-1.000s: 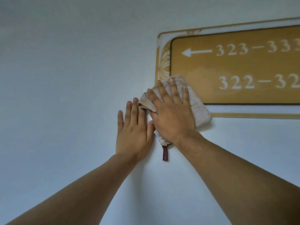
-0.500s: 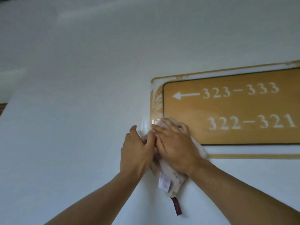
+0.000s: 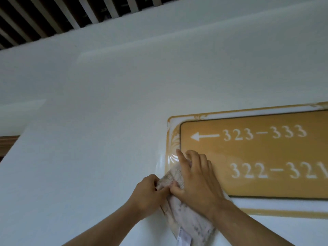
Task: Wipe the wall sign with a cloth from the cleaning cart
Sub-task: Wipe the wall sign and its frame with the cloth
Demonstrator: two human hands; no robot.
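Observation:
A gold wall sign with white numbers and a left arrow hangs on the white wall at right, its right end cut off by the frame. A pale speckled cloth lies against the wall at the sign's lower left corner and hangs down below my hands. My right hand presses the cloth onto that corner, fingers spread over the sign's edge. My left hand is beside it on the left, pinching the cloth's left edge. A white label shows at the cloth's bottom.
The white wall fills most of the view. A slatted dark ceiling runs across the top left. A strip of brown wood trim shows at the far left edge.
The view has tilted upward, so the ceiling now shows. My left hand went from flat on the wall to gripping the cloth's edge. The cloth has bunched and hangs lower.

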